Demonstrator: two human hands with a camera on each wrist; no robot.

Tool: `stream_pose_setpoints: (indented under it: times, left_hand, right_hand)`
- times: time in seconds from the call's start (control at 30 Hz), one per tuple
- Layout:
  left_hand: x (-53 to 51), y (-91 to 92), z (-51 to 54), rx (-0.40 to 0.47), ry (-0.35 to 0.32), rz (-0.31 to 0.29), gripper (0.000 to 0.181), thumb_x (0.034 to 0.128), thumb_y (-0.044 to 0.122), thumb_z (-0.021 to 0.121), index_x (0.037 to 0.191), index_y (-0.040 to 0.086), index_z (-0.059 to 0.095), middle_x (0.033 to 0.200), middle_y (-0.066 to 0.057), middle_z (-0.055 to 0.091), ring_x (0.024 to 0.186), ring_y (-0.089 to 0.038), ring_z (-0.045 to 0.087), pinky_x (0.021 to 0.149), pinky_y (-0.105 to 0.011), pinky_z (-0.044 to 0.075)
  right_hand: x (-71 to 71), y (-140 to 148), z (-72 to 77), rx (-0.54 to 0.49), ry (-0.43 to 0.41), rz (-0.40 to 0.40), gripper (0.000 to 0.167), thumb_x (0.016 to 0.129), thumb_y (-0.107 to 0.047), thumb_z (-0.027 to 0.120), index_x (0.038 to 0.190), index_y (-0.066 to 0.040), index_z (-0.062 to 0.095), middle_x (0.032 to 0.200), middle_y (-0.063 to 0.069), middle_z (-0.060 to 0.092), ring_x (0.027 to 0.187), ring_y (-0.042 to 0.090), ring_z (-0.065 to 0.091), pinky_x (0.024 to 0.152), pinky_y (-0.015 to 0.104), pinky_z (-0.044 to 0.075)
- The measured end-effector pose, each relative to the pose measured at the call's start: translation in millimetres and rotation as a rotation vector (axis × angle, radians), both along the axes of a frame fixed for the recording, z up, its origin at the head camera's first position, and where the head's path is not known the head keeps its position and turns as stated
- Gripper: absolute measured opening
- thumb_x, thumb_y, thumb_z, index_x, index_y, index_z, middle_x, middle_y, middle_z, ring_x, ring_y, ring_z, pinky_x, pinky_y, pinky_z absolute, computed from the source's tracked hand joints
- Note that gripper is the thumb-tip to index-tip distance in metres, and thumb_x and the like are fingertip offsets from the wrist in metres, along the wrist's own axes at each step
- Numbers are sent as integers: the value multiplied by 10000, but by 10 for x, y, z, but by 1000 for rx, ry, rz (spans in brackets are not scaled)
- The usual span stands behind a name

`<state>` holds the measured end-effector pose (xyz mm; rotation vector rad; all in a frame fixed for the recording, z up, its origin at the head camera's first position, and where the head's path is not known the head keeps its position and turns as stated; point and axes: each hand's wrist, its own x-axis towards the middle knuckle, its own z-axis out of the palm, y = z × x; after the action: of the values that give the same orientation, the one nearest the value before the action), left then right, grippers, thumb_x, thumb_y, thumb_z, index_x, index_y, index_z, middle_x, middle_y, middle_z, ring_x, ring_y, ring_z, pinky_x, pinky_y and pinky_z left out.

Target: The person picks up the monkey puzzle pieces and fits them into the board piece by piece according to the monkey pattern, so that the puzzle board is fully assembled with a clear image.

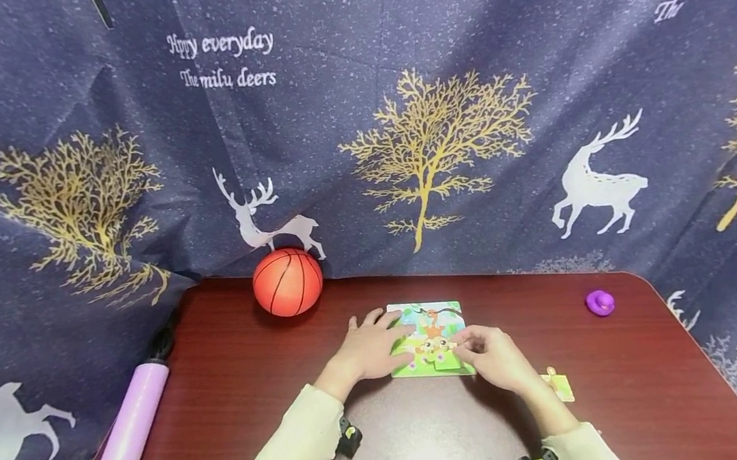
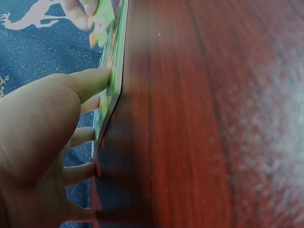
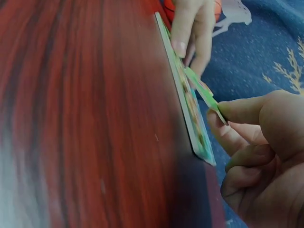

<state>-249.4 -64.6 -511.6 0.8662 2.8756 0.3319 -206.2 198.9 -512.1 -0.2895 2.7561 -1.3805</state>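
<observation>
A flat picture puzzle board point(image 1: 414, 307) with a cartoon animal on green and blue lies on the table. My left hand point(image 1: 373, 346) rests over its left side, fingers spread, with the thumb point(image 2: 92, 81) on the board near the front edge. Between thumb and index finger, my right hand point(image 1: 497, 357) pinches a green puzzle piece point(image 3: 204, 90) by one edge. That piece is tilted just above the board's right part; whether its far end touches the board I cannot tell. Another puzzle piece point(image 1: 561, 386), yellow-green, lies on the table right of the right wrist.
An orange basketball point(image 1: 287, 282) sits at the table's back edge, left of the board. A lilac cylinder point(image 1: 131, 424) lies far left. A small purple toy point(image 1: 599, 302) stands on the right. A patterned cloth point(image 1: 455, 40) hangs behind the reddish-brown table point(image 1: 233, 372).
</observation>
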Motion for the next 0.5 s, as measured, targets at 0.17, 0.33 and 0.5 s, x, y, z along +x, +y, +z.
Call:
stream_pose_setpoints:
  times: [0.17, 0.33, 0.5]
  left_hand:
    - [3, 0, 10, -9, 3, 2, 575, 996, 549, 582, 1530, 343, 536, 1638, -25, 387, 1511, -378, 301, 1093, -756, 275]
    - [2, 9, 13, -17, 5, 7, 568, 1000, 556, 576, 1527, 348, 540, 1634, -26, 395, 1510, -377, 304, 1090, -757, 280]
    - [-8, 24, -14, -19, 18, 13, 560, 992, 569, 576, 1510, 359, 558, 1626, -22, 406, 1501, -375, 319, 1080, -754, 295]
  right_hand:
    - [-37, -124, -45, 26, -9, -35, 101, 916, -128, 779, 1016, -122, 779, 797, -54, 714, 726, 127, 619, 664, 305, 481]
    - [-59, -202, -69, 45, 8, -37, 111, 898, -128, 789, 1009, -119, 791, 813, -51, 729, 802, 134, 668, 727, 342, 516]
    - [-79, -252, -76, 91, 14, -32, 99, 896, -151, 793, 995, -151, 803, 830, -55, 746, 866, 163, 704, 789, 405, 544]
